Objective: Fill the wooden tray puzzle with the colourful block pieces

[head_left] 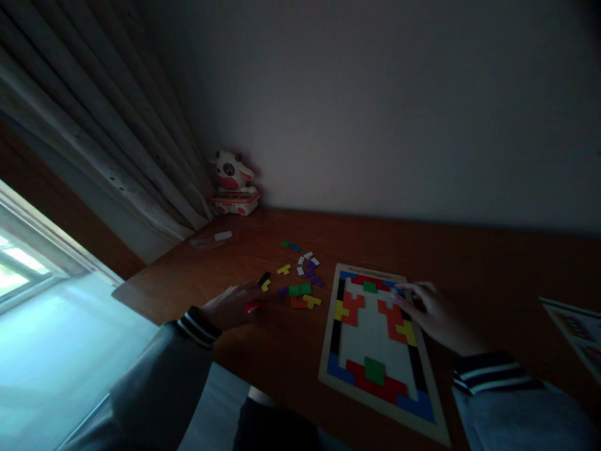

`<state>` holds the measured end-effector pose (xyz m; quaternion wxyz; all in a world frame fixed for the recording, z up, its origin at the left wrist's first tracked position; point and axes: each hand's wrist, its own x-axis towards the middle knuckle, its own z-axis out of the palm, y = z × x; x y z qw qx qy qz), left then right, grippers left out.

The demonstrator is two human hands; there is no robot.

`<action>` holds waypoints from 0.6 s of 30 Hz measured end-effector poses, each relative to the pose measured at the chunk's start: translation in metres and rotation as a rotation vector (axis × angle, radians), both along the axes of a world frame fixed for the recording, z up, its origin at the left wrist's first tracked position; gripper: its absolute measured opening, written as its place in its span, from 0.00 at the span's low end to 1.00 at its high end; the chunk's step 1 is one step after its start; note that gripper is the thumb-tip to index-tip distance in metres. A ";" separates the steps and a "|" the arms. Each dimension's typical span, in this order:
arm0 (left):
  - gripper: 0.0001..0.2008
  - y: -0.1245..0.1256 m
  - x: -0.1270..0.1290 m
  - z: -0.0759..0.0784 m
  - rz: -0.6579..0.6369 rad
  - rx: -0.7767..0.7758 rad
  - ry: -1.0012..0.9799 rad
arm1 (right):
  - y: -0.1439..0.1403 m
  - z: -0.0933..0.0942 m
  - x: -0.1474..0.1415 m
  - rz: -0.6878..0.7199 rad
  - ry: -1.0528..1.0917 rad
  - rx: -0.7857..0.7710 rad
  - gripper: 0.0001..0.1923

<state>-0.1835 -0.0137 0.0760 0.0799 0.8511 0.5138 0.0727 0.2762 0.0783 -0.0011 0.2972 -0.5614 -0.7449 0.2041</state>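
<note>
— Where are the hands?

— The left hand (230, 307) lies on the wooden desk (469, 263), fingers curled over a small red puzzle piece (252, 306) at the fingertips. It looks pinched, but the dim light leaves me unable to tell whether it's truly gripped or only touched.

— And the other?

— The right hand (429, 313) rests on the right edge of the puzzle board (328, 351), fingertips narrowed on the pieces at the upper right corner, seemingly steadying or pressing one in. Whether it holds anything, I cannot tell.

— The board?

— Flat near the desk's front edge. Coloured blocks line its frame, and the white middle is bare.

— Loose pieces?

— A loose pile (300, 282) lies between the left hand and the board, within that hand's easy reach.

— Anything else?

— A cow toy (232, 181) sits in the far corner by the curtain (94, 138), and a second board (577, 332) pokes in at the right edge.
</note>
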 end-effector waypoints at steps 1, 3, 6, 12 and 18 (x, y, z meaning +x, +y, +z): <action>0.18 0.001 0.004 -0.002 0.001 0.004 0.010 | 0.000 0.000 0.000 0.000 -0.001 -0.004 0.29; 0.18 0.003 0.012 -0.006 -0.007 0.019 0.011 | 0.000 -0.001 0.001 -0.004 -0.008 0.001 0.29; 0.14 0.006 0.027 -0.016 -0.050 0.066 -0.097 | 0.000 -0.001 0.000 -0.005 -0.015 0.021 0.28; 0.15 0.010 0.051 -0.035 -0.074 0.097 -0.299 | -0.001 0.000 0.000 -0.002 -0.010 0.012 0.27; 0.16 0.029 0.064 -0.032 -0.099 0.156 -0.243 | -0.001 -0.002 0.000 -0.003 -0.011 0.003 0.27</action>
